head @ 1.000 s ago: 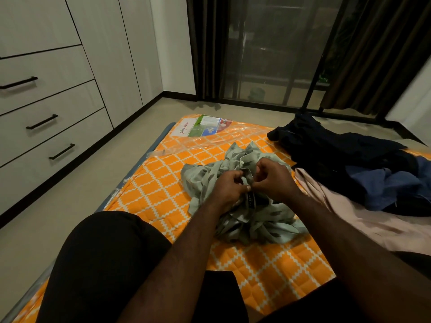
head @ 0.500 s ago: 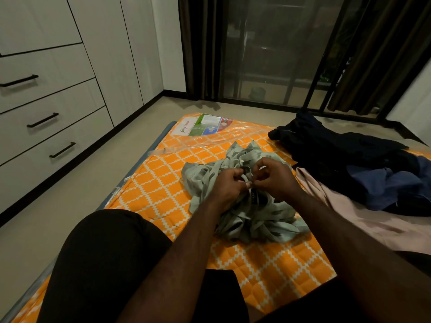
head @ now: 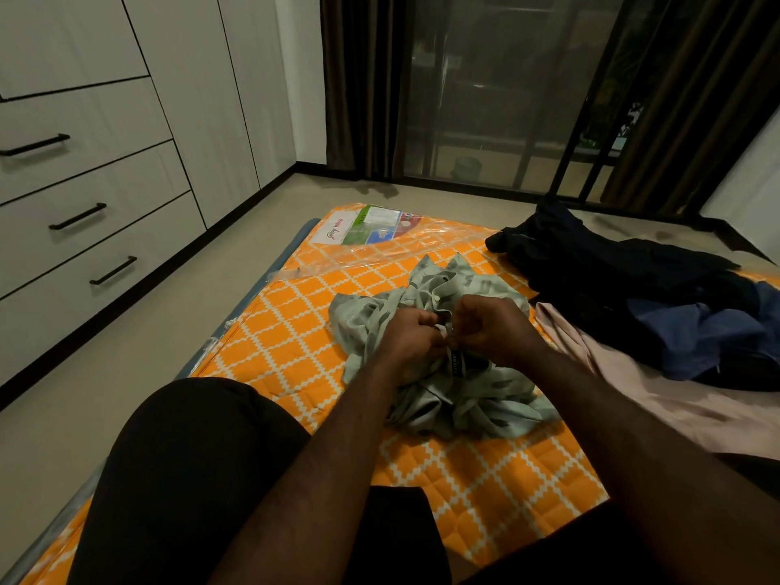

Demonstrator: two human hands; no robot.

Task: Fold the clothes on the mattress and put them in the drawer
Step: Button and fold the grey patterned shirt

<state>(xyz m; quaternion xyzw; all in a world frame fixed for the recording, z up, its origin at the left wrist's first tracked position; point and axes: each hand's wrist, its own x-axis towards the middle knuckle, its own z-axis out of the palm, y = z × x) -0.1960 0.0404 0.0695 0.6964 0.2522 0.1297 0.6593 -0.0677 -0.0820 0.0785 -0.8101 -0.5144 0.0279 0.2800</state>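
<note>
Your L hand & R hand meet over your lap, fingers curled, both pinching the button edge of 1 shirt: pale green, printed, crumpled, mid mattress. At right, 3 more: dark garment, blue garment, pink garment. At left, 3 drawers, closed.

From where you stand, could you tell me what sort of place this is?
Most likely a bedroom: an orange mattress lies on the floor with a green shirt and darker clothes on it, white drawers line one side, and dark curtains frame a glass door.
</note>
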